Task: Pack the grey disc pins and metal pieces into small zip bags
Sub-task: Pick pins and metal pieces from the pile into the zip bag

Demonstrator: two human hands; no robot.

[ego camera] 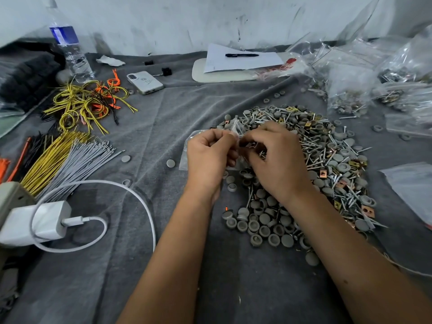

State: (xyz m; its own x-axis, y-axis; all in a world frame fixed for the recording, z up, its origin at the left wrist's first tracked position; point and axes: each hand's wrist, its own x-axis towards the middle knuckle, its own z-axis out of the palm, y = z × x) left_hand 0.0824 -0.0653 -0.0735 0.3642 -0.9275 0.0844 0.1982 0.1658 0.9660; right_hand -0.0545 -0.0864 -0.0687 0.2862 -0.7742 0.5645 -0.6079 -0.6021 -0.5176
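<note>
Presently a small zip bag (187,149) is pinched at its mouth by the left hand (208,155) above the pile (327,160) — metal pieces gripped in the right hand (273,157) are best fed in while the mouth is kept wide.

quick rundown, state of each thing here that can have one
left hand: fingers pinch the small zip bag
small zip bag: held up, mouth at the fingertips
right hand: fingers curled round metal pieces at the bag mouth
pile of grey discs and screws: loose on the cloth
filled bags: heaped far right
water bottle: upright, capped
phone: face down
charger: cable plugged in
pen: lying on paper
</note>
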